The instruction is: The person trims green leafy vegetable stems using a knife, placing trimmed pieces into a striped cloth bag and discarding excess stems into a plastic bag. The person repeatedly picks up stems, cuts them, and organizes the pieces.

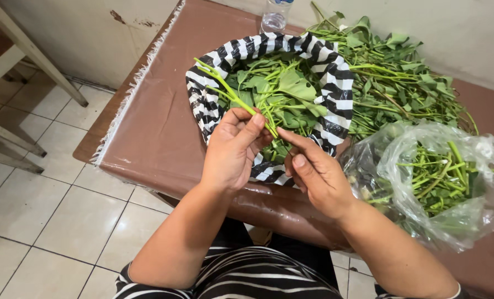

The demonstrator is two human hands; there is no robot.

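Observation:
My left hand (233, 149) pinches a bunch of thin green stems (224, 88) that stick out up and to the left. My right hand (313, 171) meets it from the right, its fingertips closed on the lower end of the same stems. Both hands hover over the near rim of a black-and-white striped bag (202, 105) filled with green leaves (285, 88). To the right lies a clear plastic bag (479, 199) holding bare green stems (435, 177).
A heap of leafy green stalks (402, 83) lies at the back right of the brown covered table (158, 133). A clear plastic bottle (274, 16) stands by the wall. Tiled floor (42, 216) and pale furniture legs (31, 55) are at left.

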